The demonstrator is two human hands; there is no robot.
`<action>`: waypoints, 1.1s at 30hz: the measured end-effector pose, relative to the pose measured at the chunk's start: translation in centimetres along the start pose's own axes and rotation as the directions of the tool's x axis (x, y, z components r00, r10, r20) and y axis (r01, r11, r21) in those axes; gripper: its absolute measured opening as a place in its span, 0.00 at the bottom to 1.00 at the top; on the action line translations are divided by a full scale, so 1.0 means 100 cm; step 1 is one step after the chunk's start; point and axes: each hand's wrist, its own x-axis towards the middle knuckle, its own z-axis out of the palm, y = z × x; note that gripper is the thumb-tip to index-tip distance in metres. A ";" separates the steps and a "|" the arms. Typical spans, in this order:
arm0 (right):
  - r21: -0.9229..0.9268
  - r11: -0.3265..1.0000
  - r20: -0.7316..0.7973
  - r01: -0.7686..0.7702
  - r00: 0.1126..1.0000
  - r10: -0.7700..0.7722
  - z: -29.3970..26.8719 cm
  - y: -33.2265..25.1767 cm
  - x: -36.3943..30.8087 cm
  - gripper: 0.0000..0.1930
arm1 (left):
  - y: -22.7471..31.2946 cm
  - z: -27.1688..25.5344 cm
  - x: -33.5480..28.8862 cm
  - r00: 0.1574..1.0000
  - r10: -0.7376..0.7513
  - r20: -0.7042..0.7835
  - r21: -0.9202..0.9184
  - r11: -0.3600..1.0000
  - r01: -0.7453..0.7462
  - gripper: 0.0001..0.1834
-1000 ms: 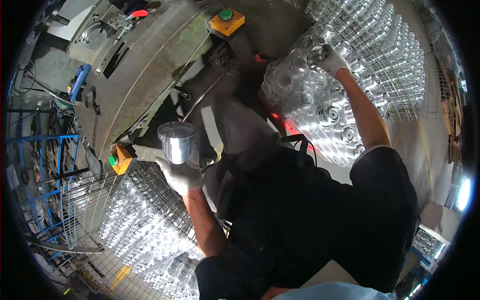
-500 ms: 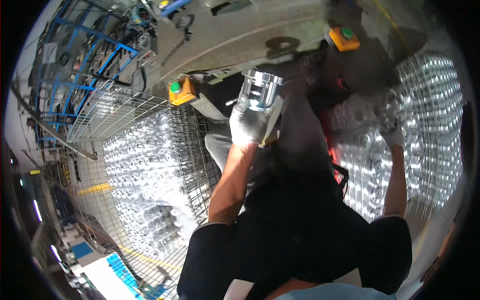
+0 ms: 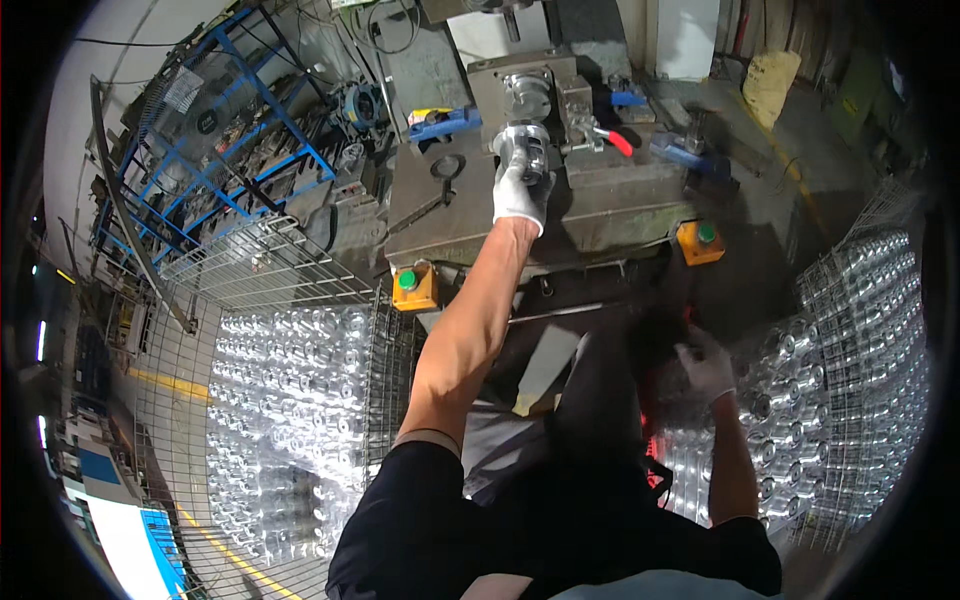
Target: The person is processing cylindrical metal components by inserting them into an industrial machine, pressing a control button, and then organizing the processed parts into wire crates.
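Note:
My left hand (image 3: pixel 520 195), in a white glove, is closed round a shiny cylindrical metal part (image 3: pixel 527 145). The arm is stretched forward, and the part is right in front of a metal fixture (image 3: pixel 525 92) on the machine table. Whether they touch cannot be made out. A toggle clamp with a red handle (image 3: pixel 615 142) is mounted at the fixture's right side. My right hand (image 3: pixel 707 368), also gloved, is low on the right beside the stacked metal parts (image 3: pixel 790 400). Its fingers look spread, with nothing visible in them, though the hand is slightly blurred.
A wire cage (image 3: pixel 385 350) full of similar parts stands at my left. Yellow boxes with green buttons, a left one (image 3: pixel 414 287) and a right one (image 3: pixel 700 243), sit at the machine table's (image 3: pixel 420 195) front. Blue racks (image 3: pixel 240 110) are at the far left.
The view has tilted up toward the machine. My left hand has carried the metal part forward to the fixture. My right hand has drawn away from the right-hand parts, toward my body.

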 end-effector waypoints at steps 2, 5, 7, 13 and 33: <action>0.026 0.999 0.009 0.023 1.000 -0.024 0.003 -0.011 0.002 0.24 | -0.005 0.021 0.019 0.993 0.101 -0.059 0.034 0.995 -0.099 0.18; 0.107 0.994 0.096 0.001 0.995 -0.011 0.003 -0.035 0.004 0.24 | -0.003 0.023 0.059 0.976 0.135 -0.170 0.121 0.986 -0.115 0.21; 0.119 0.993 0.094 0.018 0.995 -0.030 0.005 -0.038 0.010 0.24 | -0.004 0.026 0.076 0.985 0.147 -0.091 0.137 0.982 -0.134 0.21; 0.125 0.986 0.117 0.106 0.986 -0.121 0.011 -0.062 0.040 0.22 | 0.012 0.068 0.075 0.960 0.066 -0.272 0.207 0.978 -0.009 0.30; -0.114 0.895 -0.519 0.430 0.743 -0.423 0.026 -0.208 0.350 0.28 | 0.035 0.030 0.107 0.985 0.159 -0.069 0.665 0.744 -0.074 0.30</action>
